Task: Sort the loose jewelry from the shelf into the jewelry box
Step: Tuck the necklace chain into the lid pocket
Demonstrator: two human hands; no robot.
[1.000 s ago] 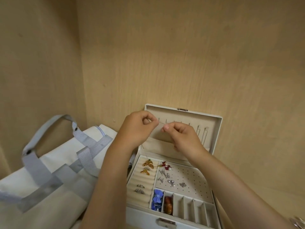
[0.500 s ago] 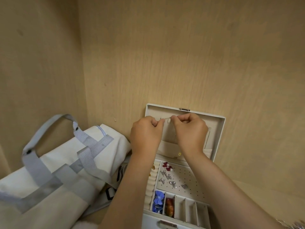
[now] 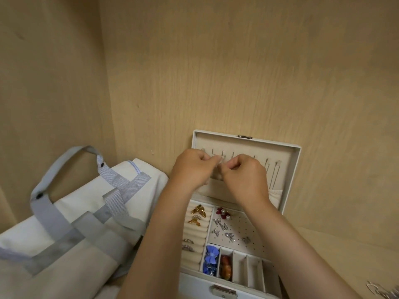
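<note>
Both hands have risen over the last second from in front of the pocket [image 3: 275,194] to the row of hooks [image 3: 267,164] along the far edge of the open lid [image 3: 290,169]. The left hand [image 3: 191,169] and right hand [image 3: 244,178] are curled, fingertips pinched close together on what looks like a thin chain [image 3: 220,163], too fine to make out clearly, held at the left-hand hooks. That suggests a necklace is being hung, so one more piece is nearly stowed. The jewelry box [image 3: 194,283] stands on the shelf [image 3: 323,244] with rings [image 3: 190,244] and earrings [image 3: 224,225] already in its tray. More loose jewelry [image 3: 381,291] glints at the near right, not yet sorted.
</note>
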